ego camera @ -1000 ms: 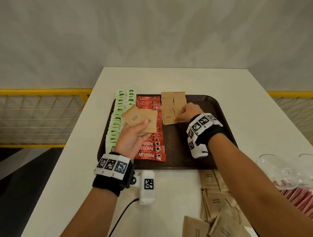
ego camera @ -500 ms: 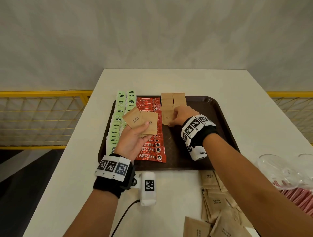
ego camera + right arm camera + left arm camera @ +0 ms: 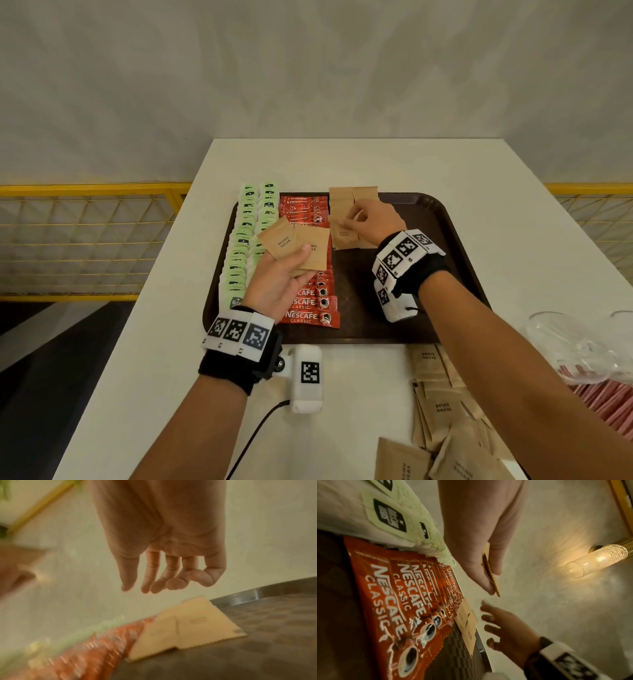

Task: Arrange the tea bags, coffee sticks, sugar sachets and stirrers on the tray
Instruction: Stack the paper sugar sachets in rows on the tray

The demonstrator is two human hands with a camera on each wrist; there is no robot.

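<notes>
Head view: tea bags [image 3: 247,240] and coffee sticks [image 3: 310,274] are already lined up on the tray [image 3: 442,219]; sugar sachets [image 3: 294,248] are gripped by the left hand [image 3: 279,284], right hand [image 3: 371,219] loose and empty over the started sugar rows [image 3: 349,219]; no stirrers seen.

You're standing in what looks like a café or hotel refreshment corner: a white counter [image 3: 359,164], a brown serving tray [image 3: 442,219], yellow mesh railing [image 3: 85,236], and a glowing glass wall lamp [image 3: 597,559].

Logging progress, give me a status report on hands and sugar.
Left hand holds brown sugar sachets. Right hand empty above tray's sachet rows. Nothing blocking.
</notes>
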